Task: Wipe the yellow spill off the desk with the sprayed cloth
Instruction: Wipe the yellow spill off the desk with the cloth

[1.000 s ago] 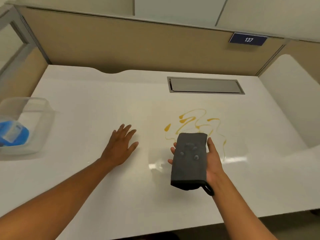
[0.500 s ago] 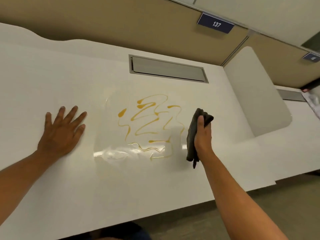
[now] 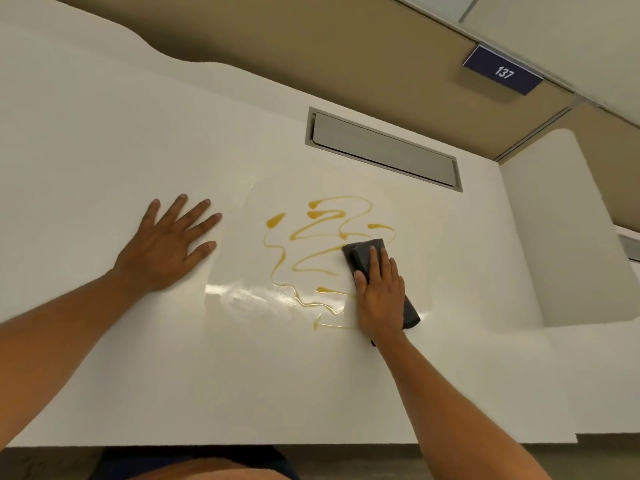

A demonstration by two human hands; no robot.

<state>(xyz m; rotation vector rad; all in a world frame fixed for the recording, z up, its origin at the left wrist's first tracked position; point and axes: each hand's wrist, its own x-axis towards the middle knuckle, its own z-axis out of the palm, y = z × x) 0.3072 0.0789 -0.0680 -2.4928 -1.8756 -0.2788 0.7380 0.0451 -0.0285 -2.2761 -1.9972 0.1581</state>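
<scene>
A yellow spill (image 3: pixel 318 251) of thin squiggly lines and a few drops lies on the white desk (image 3: pixel 104 150), with a glossy wet patch along its near edge. My right hand (image 3: pixel 379 296) presses a folded dark grey cloth (image 3: pixel 363 252) flat onto the desk at the spill's right side, fingers spread over it. The cloth covers the right ends of some lines. My left hand (image 3: pixel 169 247) rests flat on the desk to the left of the spill, fingers apart, holding nothing.
A grey rectangular cable hatch (image 3: pixel 382 150) is set into the desk behind the spill. A beige partition (image 3: pixel 311 46) with a blue "137" sign (image 3: pixel 502 71) runs along the back. The desk steps to a raised white section (image 3: pixel 571 237) at right.
My right hand has turned the cloth from held upright beside the spill to flat on the desk over its right edge. The view has moved closer and the left hand stays planted.
</scene>
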